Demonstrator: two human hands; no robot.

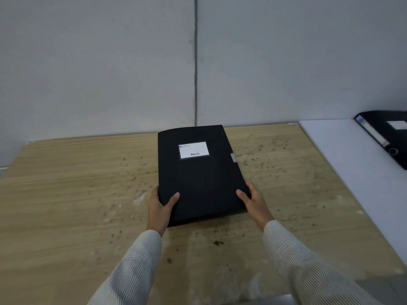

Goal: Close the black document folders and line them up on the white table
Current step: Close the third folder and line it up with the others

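Note:
A closed black document folder (pixel 202 179) with a white label on its cover is held over the stained wooden table (pixel 77 194). My left hand (pixel 159 209) grips its near left corner, thumb on the cover. My right hand (pixel 254 200) grips the near right corner the same way. A second black folder (pixel 387 135) lies closed on the white table (pixel 343 150) at the far right, its spine with a label and finger hole facing me.
A grey panelled wall (pixel 110 62) stands right behind both tables. The white table adjoins the wooden one along its right edge. My striped sleeves reach in from the bottom of the view.

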